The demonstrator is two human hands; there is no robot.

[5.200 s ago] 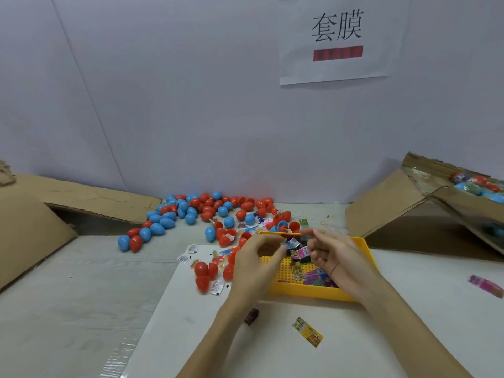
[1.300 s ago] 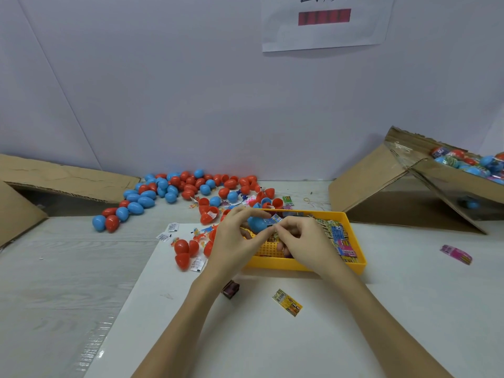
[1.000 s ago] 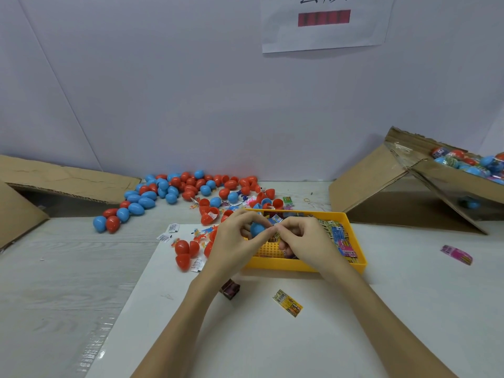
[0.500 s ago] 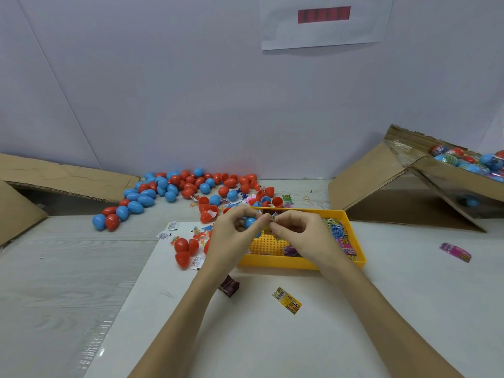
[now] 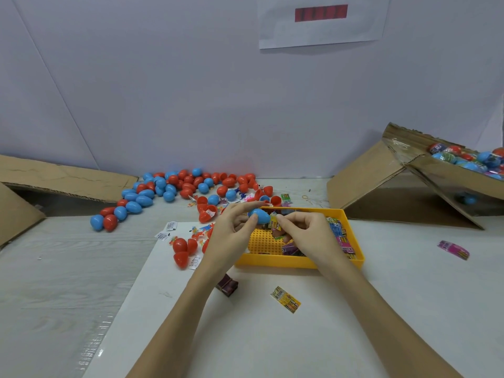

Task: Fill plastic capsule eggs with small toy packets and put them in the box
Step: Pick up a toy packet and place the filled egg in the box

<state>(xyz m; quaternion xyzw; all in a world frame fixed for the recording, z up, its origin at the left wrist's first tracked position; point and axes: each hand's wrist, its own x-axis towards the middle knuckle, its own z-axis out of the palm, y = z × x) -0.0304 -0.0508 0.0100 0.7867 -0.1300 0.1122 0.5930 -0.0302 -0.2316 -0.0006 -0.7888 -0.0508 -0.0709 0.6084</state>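
Observation:
My left hand grips a blue capsule half above the yellow tray. My right hand pinches a small yellow toy packet right at the open end of the blue half. More toy packets lie in the tray's right side. A heap of red and blue capsule eggs covers the table behind and to the left. The cardboard box at the far right holds filled eggs.
A loose yellow packet and a dark small block lie on the white sheet near me. A pink packet lies at the right. Red capsule halves sit left of the tray. Flattened cardboard stands at the far left.
My hands picked a blue capsule half and a packet over the tray and brought them together; now the blue half shows more fully between my left fingers.

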